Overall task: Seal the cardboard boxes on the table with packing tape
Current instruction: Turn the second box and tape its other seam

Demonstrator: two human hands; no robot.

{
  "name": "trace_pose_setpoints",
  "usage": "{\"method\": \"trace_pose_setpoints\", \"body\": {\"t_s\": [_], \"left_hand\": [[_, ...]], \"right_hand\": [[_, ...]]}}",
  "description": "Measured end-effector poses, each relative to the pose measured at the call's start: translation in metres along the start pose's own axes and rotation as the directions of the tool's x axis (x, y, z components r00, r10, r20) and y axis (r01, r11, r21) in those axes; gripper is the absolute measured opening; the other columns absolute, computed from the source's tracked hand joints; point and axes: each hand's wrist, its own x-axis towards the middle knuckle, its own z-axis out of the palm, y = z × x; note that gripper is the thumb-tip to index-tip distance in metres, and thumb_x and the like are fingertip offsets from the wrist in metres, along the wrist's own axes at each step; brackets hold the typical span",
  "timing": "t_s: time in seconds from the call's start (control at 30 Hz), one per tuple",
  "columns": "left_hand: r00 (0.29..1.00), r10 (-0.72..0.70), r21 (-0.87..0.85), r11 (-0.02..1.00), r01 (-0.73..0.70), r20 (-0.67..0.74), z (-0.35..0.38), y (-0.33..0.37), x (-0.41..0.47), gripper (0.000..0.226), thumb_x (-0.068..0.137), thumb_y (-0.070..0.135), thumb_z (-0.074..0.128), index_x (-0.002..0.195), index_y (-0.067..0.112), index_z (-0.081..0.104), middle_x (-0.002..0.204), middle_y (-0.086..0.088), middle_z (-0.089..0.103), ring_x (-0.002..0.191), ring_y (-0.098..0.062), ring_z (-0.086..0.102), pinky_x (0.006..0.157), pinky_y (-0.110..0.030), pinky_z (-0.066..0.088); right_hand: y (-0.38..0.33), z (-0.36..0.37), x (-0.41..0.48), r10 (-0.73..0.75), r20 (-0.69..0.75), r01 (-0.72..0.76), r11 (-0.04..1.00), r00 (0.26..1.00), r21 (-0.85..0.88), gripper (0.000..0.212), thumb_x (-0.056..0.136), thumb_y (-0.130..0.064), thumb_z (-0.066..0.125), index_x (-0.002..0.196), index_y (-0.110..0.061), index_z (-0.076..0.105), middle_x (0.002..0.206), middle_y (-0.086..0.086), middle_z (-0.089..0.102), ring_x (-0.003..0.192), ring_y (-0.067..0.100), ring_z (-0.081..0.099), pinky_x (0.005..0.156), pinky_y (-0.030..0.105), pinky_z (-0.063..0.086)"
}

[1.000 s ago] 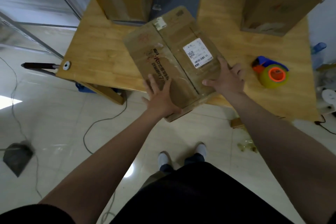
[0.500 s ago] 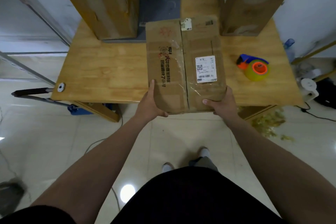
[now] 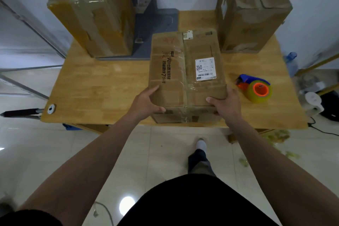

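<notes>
A flat cardboard box (image 3: 185,71) with a white shipping label and printed text lies on the wooden table (image 3: 102,86), its flaps closed along a centre seam, its near end at the table's front edge. My left hand (image 3: 146,102) grips its near left corner, thumb on the front face. My right hand (image 3: 224,103) grips the near right corner, thumb on top. A tape dispenser (image 3: 256,88) with a blue handle and an orange-cored roll lies to the right of the box.
A tall taped box (image 3: 91,14) stands at the back left on a grey base (image 3: 156,29). Another tall box (image 3: 251,9) stands at the back right. A black-handled bar (image 3: 22,112) sticks out at the table's left. Cables and scraps lie on the tiled floor.
The box was turned from a diagonal to square with the table and pushed farther onto it. Both hands went from lying on its top to gripping its near corners.
</notes>
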Motion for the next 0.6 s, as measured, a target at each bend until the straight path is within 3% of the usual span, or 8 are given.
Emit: {"method": "trace_pose_setpoints", "body": {"t_s": [0.07, 0.17, 0.3, 0.37, 0.5, 0.6], "left_hand": [[1.0, 0.02, -0.037, 0.999, -0.02, -0.009, -0.008, 0.015, 0.012, 0.105, 0.06, 0.029, 0.098, 0.153, 0.03, 0.048, 0.151, 0.01, 0.045, 0.135, -0.02, 0.047, 0.104, -0.044, 0.053], [0.996, 0.049, -0.075, 0.996, -0.055, -0.07, -0.023, 0.038, 0.034, 0.098, 0.062, 0.031, 0.098, 0.148, 0.033, 0.053, 0.148, 0.013, 0.043, 0.133, -0.018, 0.047, 0.101, -0.045, 0.055], [0.986, 0.087, -0.009, 0.996, -0.089, -0.141, -0.037, 0.078, 0.077, 0.095, 0.067, 0.03, 0.096, 0.15, 0.036, 0.05, 0.162, 0.003, 0.032, 0.145, -0.02, 0.035, 0.118, -0.039, 0.038], [0.986, 0.079, 0.046, 0.996, -0.073, -0.145, -0.038, 0.092, 0.105, 0.095, 0.068, 0.03, 0.095, 0.151, 0.037, 0.048, 0.165, -0.001, 0.028, 0.149, -0.021, 0.03, 0.119, -0.037, 0.032], [1.0, -0.005, 0.21, 0.978, 0.01, -0.022, -0.013, 0.099, 0.162, 0.104, 0.068, 0.049, 0.091, 0.157, 0.038, 0.038, 0.161, -0.006, 0.032, 0.146, -0.028, 0.035, 0.116, -0.042, 0.036], [0.999, -0.042, 0.2, 0.979, 0.046, -0.027, 0.007, 0.098, 0.188, 0.105, 0.067, 0.057, 0.089, 0.156, 0.043, 0.036, 0.16, -0.007, 0.03, 0.145, -0.029, 0.036, 0.117, -0.043, 0.036]], "right_hand": [[-0.015, -0.013, 0.022, -0.033, 0.012, 0.033, 0.999, 0.999, -0.006, 0.065, 0.066, -0.042, 0.085, 0.123, -0.035, 0.055, 0.107, -0.018, 0.046, 0.106, 0.021, 0.058, 0.08, 0.052, 0.06], [-0.041, -0.026, 0.057, -0.105, 0.038, 0.106, 0.994, 0.994, -0.003, 0.067, 0.071, -0.038, 0.085, 0.128, -0.033, 0.052, 0.117, -0.011, 0.046, 0.111, 0.019, 0.055, 0.082, 0.052, 0.06], [-0.074, -0.03, 0.106, -0.116, 0.01, 0.114, 0.989, 0.993, 0.09, 0.064, 0.077, -0.023, 0.085, 0.13, -0.029, 0.051, 0.116, -0.012, 0.044, 0.112, 0.018, 0.054, 0.086, 0.051, 0.059], [-0.079, -0.025, 0.132, -0.081, 0.01, 0.08, 0.992, 0.997, 0.096, 0.066, 0.078, -0.021, 0.084, 0.133, -0.028, 0.048, 0.119, -0.012, 0.044, 0.113, 0.019, 0.054, 0.086, 0.05, 0.059], [-0.061, -0.005, 0.178, 0.003, 0.083, 0.001, 0.999, 0.997, -0.043, 0.084, 0.081, -0.02, 0.08, 0.15, -0.034, 0.034, 0.14, 0.003, 0.041, 0.127, 0.026, 0.047, 0.105, 0.048, 0.047], [-0.045, 0.003, 0.199, 0.07, 0.13, -0.047, 0.984, 0.989, -0.171, 0.089, 0.088, -0.026, 0.076, 0.158, -0.038, 0.023, 0.147, 0.01, 0.032, 0.129, 0.029, 0.047, 0.11, 0.038, 0.04]]}}
